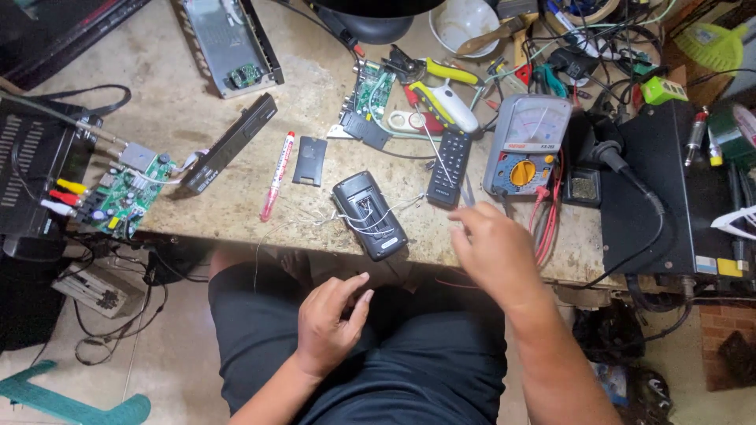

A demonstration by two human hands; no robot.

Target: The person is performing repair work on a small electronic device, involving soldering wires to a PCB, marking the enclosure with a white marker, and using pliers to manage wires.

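Remote (369, 214) — left of multimeter (525, 145)

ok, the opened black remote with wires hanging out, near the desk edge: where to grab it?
Take the opened black remote across its long sides at the lower, closed end, coming from the desk edge. Thin wires spill from the upper open cavity toward the left, so a grip there would probably snag them.

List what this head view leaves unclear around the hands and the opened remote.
- Right hand: fingertips motion-blurred; any grip on the thin wires is unreadable.
- Left hand: palm turned away; contents hidden.
- Opened remote: inner parts too small.
- Black box: cut off by left edge.
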